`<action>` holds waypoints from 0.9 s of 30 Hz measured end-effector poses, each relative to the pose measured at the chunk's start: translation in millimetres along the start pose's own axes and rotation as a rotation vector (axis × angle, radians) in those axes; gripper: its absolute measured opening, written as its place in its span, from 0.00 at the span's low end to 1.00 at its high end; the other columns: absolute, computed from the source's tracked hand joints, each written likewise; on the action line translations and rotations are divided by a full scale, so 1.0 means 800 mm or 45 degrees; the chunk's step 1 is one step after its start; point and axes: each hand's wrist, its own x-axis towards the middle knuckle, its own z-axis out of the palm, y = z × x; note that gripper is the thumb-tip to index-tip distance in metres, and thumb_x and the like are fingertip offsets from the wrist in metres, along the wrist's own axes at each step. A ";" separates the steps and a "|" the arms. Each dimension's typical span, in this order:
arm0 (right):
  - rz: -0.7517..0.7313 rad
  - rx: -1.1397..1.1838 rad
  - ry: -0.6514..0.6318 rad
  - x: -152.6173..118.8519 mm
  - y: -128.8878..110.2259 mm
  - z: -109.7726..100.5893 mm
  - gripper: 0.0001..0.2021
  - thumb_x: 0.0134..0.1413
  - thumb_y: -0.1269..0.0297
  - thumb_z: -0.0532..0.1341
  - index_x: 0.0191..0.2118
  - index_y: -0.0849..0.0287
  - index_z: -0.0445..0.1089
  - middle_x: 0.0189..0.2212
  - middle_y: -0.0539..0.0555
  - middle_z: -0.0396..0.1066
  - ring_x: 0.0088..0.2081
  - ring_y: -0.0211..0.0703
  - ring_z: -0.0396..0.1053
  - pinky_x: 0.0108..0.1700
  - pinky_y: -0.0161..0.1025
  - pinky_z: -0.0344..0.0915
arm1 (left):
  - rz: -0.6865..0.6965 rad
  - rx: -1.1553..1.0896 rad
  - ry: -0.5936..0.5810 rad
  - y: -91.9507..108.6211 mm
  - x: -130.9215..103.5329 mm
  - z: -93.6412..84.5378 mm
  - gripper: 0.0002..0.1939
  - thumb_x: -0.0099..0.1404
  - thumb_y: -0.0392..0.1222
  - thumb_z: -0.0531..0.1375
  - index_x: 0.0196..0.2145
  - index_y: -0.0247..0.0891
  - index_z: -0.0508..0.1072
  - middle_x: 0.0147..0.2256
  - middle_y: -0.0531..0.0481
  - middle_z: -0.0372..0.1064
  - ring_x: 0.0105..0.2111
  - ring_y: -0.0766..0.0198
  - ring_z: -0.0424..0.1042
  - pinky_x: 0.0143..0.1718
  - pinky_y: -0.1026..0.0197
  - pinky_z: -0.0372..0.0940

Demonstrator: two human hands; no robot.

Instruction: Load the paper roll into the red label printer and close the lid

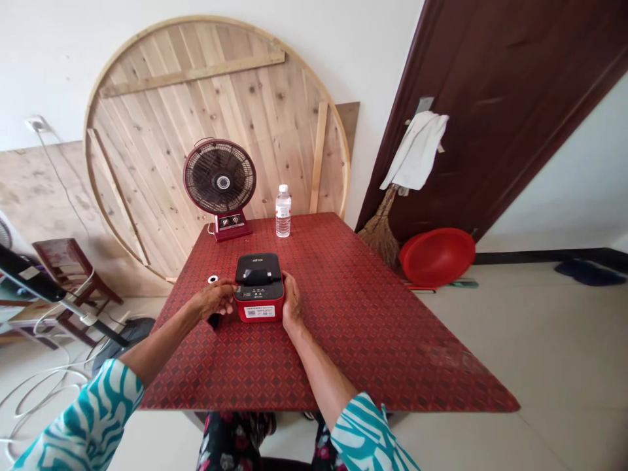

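A small red-and-black box like a label printer [260,307] sits on the table, with small buttons and a white label on its front. A glossy black piece [256,275] with a pale end lies across its top. My right hand [292,302] is wrapped along the box's right side. At the left front corner, my left hand [216,299] touches the box with its bent fingers. Behind that hand lies a small white roll [212,280] with a dark centre. Partly hidden below my left fingers is a small black object [214,320] whose kind I cannot make out.
The table [363,327] has a red patterned cover. Toward its back stand a dark red fan [220,180] and a water bottle [283,212]. A round wooden board [220,111] leans on the wall. Right of the table are a broom [380,229] and red basin [436,256].
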 end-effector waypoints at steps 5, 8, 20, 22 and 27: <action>0.008 -0.009 -0.014 0.000 0.003 -0.002 0.25 0.57 0.43 0.52 0.49 0.56 0.72 0.50 0.56 0.73 0.53 0.48 0.67 0.59 0.47 0.58 | 0.002 -0.016 0.036 0.002 -0.001 0.001 0.15 0.56 0.40 0.66 0.37 0.38 0.65 0.18 0.60 0.63 0.12 0.70 0.67 0.12 0.73 0.55; -0.005 -0.019 -0.007 0.002 0.005 -0.003 0.25 0.57 0.43 0.52 0.48 0.55 0.73 0.50 0.56 0.73 0.54 0.48 0.66 0.59 0.46 0.58 | 0.004 0.048 0.016 0.006 -0.005 0.004 0.16 0.55 0.41 0.67 0.37 0.37 0.66 0.18 0.60 0.64 0.13 0.70 0.68 0.13 0.73 0.56; 0.030 0.026 0.004 0.004 0.010 -0.002 0.24 0.56 0.44 0.54 0.48 0.55 0.72 0.49 0.55 0.73 0.52 0.48 0.67 0.56 0.46 0.60 | 0.614 0.905 0.254 0.053 0.018 -0.012 0.10 0.60 0.43 0.59 0.35 0.37 0.77 0.20 0.56 0.69 0.19 0.69 0.65 0.21 0.68 0.59; 0.033 0.016 0.011 0.004 0.009 -0.001 0.23 0.57 0.45 0.54 0.48 0.55 0.72 0.48 0.55 0.73 0.52 0.48 0.68 0.57 0.46 0.60 | 0.769 1.159 0.242 0.067 0.034 0.000 0.10 0.61 0.40 0.58 0.36 0.39 0.79 0.27 0.52 0.76 0.28 0.65 0.72 0.30 0.67 0.65; 0.074 0.003 0.010 0.004 0.007 -0.001 0.22 0.57 0.47 0.54 0.48 0.54 0.73 0.47 0.54 0.74 0.51 0.47 0.68 0.54 0.45 0.61 | 0.779 1.663 -0.141 0.083 0.072 0.037 0.14 0.60 0.34 0.58 0.42 0.37 0.80 0.45 0.45 0.78 0.44 0.58 0.75 0.45 0.64 0.65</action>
